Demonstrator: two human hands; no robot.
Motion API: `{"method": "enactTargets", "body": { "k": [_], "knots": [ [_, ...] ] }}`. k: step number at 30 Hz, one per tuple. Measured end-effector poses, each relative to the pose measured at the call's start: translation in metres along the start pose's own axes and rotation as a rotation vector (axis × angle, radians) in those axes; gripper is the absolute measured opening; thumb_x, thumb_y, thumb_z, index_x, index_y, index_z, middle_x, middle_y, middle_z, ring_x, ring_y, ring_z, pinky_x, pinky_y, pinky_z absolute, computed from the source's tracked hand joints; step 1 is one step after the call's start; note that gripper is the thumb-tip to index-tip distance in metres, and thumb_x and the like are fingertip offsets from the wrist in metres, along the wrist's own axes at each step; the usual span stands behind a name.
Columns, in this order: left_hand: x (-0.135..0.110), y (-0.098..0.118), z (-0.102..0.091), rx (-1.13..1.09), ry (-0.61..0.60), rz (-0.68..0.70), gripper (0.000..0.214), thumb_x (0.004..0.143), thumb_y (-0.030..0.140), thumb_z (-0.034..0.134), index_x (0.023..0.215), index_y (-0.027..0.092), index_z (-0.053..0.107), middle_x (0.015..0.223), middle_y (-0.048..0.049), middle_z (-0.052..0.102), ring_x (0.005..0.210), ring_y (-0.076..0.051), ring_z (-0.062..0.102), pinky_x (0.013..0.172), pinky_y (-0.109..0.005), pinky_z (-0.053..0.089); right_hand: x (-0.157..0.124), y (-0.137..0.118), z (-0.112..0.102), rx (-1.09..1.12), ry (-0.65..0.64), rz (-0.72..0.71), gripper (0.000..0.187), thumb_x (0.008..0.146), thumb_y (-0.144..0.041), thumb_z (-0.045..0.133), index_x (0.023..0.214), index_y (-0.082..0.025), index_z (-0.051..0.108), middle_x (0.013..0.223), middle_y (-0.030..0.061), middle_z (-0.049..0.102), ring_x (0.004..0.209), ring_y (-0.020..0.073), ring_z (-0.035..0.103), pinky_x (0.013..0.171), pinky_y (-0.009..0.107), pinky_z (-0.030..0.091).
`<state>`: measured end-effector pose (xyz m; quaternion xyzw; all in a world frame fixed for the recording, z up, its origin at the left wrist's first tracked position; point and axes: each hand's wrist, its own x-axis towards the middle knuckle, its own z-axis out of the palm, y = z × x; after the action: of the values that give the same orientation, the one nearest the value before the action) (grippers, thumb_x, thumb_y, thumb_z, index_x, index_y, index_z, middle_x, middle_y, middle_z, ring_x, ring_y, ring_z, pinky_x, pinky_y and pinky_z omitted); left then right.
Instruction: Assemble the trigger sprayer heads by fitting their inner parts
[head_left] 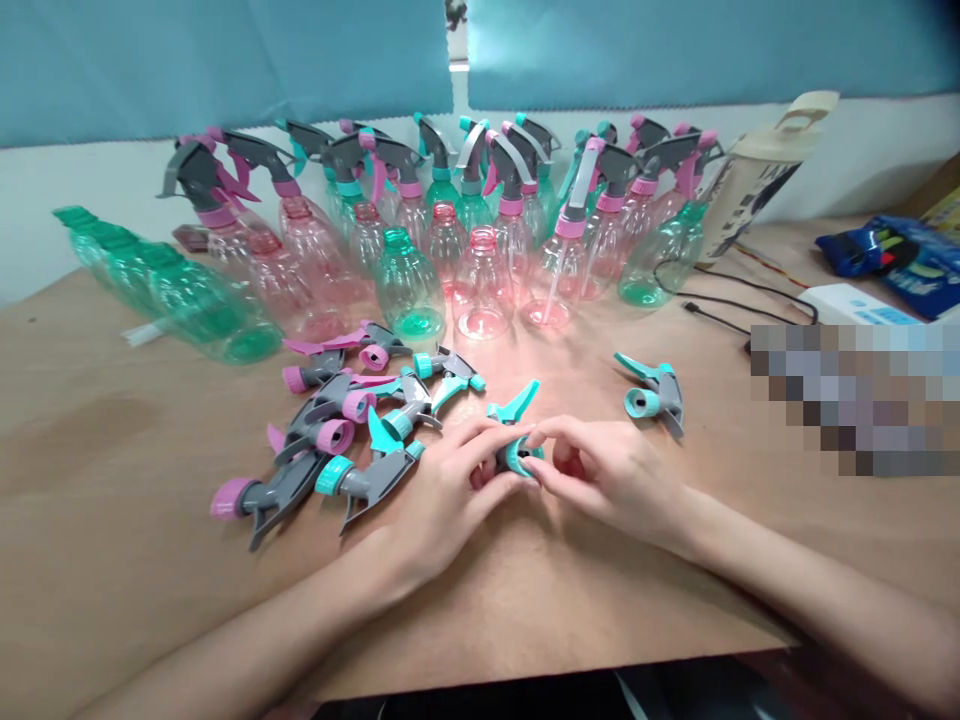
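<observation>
My left hand (450, 490) and my right hand (607, 475) meet at the middle of the brown table (112, 500), both closed on one teal-and-grey spray trigger head (516, 440). Its teal lever sticks up between my fingertips, and its teal collar shows just under them. Left of my hands lies a pile of loose spray heads (345, 430), some pink, some teal. One more teal spray head (652, 392) lies alone to the right of my hands.
Several pink and green plastic spray bottles (480, 270) stand in a row at the back, some capped, some bare. Green bottles (180, 295) lie on their sides at the left. A cream jug (757, 180), black cables (720, 300) and a blue packet (892, 250) sit at the right.
</observation>
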<state>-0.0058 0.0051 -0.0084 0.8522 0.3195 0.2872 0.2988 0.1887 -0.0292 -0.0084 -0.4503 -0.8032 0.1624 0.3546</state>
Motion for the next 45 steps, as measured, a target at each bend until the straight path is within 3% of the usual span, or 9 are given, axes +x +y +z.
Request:
{"method": "enactTargets", "body": {
  "k": [6,14,18,26,29,32,36,41,45],
  "knots": [
    [-0.001,0.002,0.001,0.024,-0.002,0.044,0.028,0.084,0.014,0.062,0.111,0.023,0.058,0.101,-0.0008,0.059,0.069,-0.010,0.052,0.065,-0.023,0.046,0.000,-0.004,-0.001,0.202,-0.125,0.110,0.015,0.084,-0.012,0.053,0.098,-0.016,0.057,0.055,-0.0078,0.050,0.045,0.0053,0.046,0.048,0.016,0.036],
    [-0.006,0.010,-0.006,0.103,0.129,0.071,0.028,0.083,0.017,0.064,0.111,0.022,0.060,0.096,-0.0007,0.058,0.063,-0.008,0.052,0.057,-0.020,0.046,0.004,-0.004,-0.014,0.184,-0.097,-0.030,0.017,0.086,-0.020,0.057,0.103,-0.018,0.055,0.057,-0.0070,0.054,0.050,0.0079,0.051,0.052,0.019,0.040],
    [-0.017,0.020,-0.026,0.182,0.195,0.044,0.028,0.085,0.023,0.063,0.112,0.021,0.060,0.095,-0.0021,0.061,0.065,-0.009,0.055,0.057,-0.021,0.048,-0.004,-0.007,-0.019,0.149,0.014,-0.036,0.014,0.088,-0.027,0.056,0.099,-0.018,0.057,0.057,-0.0048,0.057,0.052,0.0092,0.054,0.052,0.021,0.041],
    [-0.017,0.017,-0.083,0.611,0.348,0.094,0.032,0.083,0.026,0.065,0.113,0.019,0.061,0.097,-0.0056,0.067,0.092,-0.021,0.056,0.081,-0.035,0.048,-0.020,-0.006,-0.024,0.033,-0.019,0.066,0.017,0.090,-0.033,0.051,0.098,-0.019,0.059,0.065,0.0000,0.065,0.057,0.0124,0.061,0.052,0.022,0.045],
    [0.001,0.005,-0.100,0.702,0.312,0.120,0.033,0.083,0.025,0.064,0.115,0.015,0.061,0.103,-0.0080,0.067,0.098,-0.023,0.054,0.082,-0.036,0.047,-0.022,-0.010,-0.028,0.007,-0.009,0.078,0.016,0.090,-0.032,0.050,0.096,-0.019,0.058,0.066,0.0006,0.066,0.060,0.0135,0.062,0.056,0.024,0.047],
    [0.019,-0.004,-0.108,0.772,0.158,0.073,0.037,0.081,0.019,0.063,0.118,0.015,0.060,0.112,-0.0085,0.066,0.102,-0.025,0.054,0.086,-0.039,0.046,-0.026,-0.014,-0.034,-0.013,-0.029,0.077,0.014,0.090,-0.030,0.050,0.097,-0.020,0.057,0.072,0.0018,0.068,0.066,0.0148,0.065,0.060,0.025,0.049],
    [0.026,-0.002,-0.104,0.814,0.008,0.030,0.040,0.082,0.012,0.057,0.121,0.017,0.058,0.124,-0.0091,0.061,0.110,-0.026,0.053,0.091,-0.043,0.043,-0.038,-0.013,-0.047,-0.062,-0.061,0.097,0.015,0.089,-0.031,0.051,0.098,-0.021,0.059,0.082,0.0030,0.070,0.073,0.0165,0.067,0.063,0.027,0.051],
    [0.011,0.012,-0.084,0.733,-0.021,0.066,0.029,0.087,0.014,0.050,0.114,0.015,0.061,0.112,-0.0101,0.064,0.102,-0.025,0.056,0.086,-0.040,0.047,-0.054,-0.004,-0.064,-0.106,-0.061,0.178,0.018,0.089,-0.036,0.051,0.094,-0.022,0.061,0.087,0.0043,0.070,0.079,0.0195,0.067,0.062,0.028,0.051],
    [-0.003,0.014,-0.064,0.667,-0.027,0.135,0.024,0.088,0.016,0.050,0.108,0.015,0.062,0.110,-0.0098,0.064,0.101,-0.024,0.057,0.087,-0.041,0.048,-0.062,0.017,-0.074,-0.208,0.037,0.221,0.021,0.088,-0.039,0.052,0.095,-0.022,0.061,0.096,0.0074,0.068,0.090,0.0243,0.065,0.076,0.037,0.052]
  ]
}}
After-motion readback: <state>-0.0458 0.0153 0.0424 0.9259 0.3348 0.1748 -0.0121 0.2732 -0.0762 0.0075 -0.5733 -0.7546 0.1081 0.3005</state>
